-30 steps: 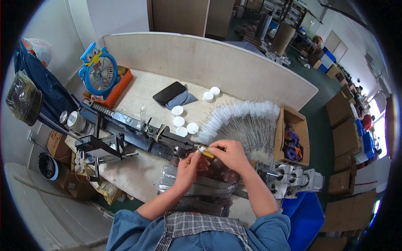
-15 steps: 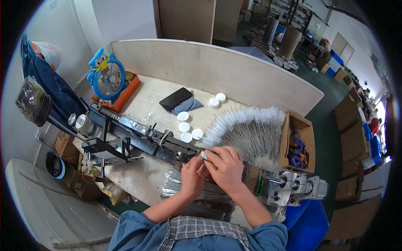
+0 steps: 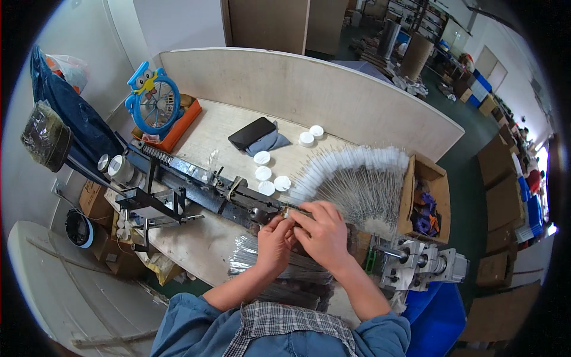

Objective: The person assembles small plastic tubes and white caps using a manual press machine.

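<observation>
My left hand (image 3: 275, 243) and my right hand (image 3: 324, 233) come together at the near end of a long dark metal bench rig (image 3: 205, 189). The fingertips of both are pinched close to a small metal block on it. Whatever they hold is tiny and hidden by the fingers. Below my wrists lies a bundle of thin shiny wires (image 3: 242, 257). Just beyond my right hand, a fan of thin wire rods with white bristly ends (image 3: 351, 168) spreads over the table.
Several round white tubs (image 3: 262, 158) sit past the rig, near a black phone (image 3: 252, 133) on a grey cloth. A cardboard box (image 3: 443, 196) with purple pieces stands right, above a motorised metal fixture (image 3: 416, 265). A blue fan (image 3: 156, 107) stands in an orange tray (image 3: 189, 122).
The view has shifted slightly. My right fingertips have closed in over the small piece at the rig's end, and its yellowish part shows less. Both hands stay in nearly the same place.
</observation>
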The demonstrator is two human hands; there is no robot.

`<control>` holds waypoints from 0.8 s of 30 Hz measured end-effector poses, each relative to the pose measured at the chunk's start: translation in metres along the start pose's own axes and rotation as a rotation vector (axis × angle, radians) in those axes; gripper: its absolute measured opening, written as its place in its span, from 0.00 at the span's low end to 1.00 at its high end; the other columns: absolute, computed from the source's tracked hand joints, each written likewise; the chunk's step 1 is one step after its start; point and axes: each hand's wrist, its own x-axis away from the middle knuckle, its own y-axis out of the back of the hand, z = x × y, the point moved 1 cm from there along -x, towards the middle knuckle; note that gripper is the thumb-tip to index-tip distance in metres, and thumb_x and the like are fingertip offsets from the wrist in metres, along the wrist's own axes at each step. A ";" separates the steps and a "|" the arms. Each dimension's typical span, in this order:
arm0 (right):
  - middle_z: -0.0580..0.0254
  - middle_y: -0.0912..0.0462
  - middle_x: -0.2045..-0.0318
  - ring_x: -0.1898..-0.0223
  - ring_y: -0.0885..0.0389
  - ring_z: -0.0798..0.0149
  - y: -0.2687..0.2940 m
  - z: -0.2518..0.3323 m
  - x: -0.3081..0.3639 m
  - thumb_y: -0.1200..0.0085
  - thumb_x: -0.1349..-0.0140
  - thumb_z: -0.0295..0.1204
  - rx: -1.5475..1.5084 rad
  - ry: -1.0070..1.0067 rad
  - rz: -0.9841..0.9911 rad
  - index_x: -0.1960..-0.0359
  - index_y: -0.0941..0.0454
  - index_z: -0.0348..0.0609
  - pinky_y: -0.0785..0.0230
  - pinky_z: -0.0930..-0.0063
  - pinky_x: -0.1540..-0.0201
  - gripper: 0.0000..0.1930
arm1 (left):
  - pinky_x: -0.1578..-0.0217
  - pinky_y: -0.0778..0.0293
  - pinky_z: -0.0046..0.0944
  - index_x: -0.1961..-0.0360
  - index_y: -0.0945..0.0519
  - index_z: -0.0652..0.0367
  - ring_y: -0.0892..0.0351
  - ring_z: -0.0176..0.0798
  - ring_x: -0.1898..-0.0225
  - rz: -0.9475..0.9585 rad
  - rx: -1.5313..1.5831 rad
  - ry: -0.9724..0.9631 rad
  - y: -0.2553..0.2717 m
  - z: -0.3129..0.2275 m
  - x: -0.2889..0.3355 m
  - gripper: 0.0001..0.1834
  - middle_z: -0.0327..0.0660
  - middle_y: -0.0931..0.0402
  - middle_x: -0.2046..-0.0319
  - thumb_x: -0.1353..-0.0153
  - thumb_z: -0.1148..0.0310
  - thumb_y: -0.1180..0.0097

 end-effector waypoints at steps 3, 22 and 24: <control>0.66 0.21 0.58 0.53 0.26 0.60 -0.008 -0.002 -0.002 0.39 0.54 0.28 -0.033 -0.018 0.051 0.60 0.17 0.51 0.32 0.63 0.53 0.15 | 0.63 0.24 0.33 0.60 0.26 0.62 0.21 0.33 0.62 0.010 0.027 0.031 0.001 0.000 -0.001 0.07 0.39 0.23 0.62 0.36 0.71 0.49; 0.68 0.21 0.59 0.54 0.25 0.61 -0.019 0.008 -0.004 0.35 0.55 0.30 -0.028 -0.052 -0.045 0.59 0.19 0.46 0.32 0.65 0.53 0.17 | 0.54 0.25 0.41 0.57 0.27 0.62 0.21 0.42 0.59 -0.015 0.187 0.070 0.005 -0.001 0.002 0.17 0.44 0.23 0.61 0.33 0.58 0.56; 0.69 0.21 0.59 0.55 0.25 0.62 -0.024 0.008 -0.004 0.35 0.56 0.31 0.049 -0.065 -0.077 0.58 0.19 0.46 0.33 0.65 0.54 0.19 | 0.54 0.25 0.41 0.58 0.27 0.62 0.21 0.41 0.58 -0.035 0.232 0.065 0.007 0.000 0.001 0.17 0.44 0.23 0.60 0.33 0.58 0.56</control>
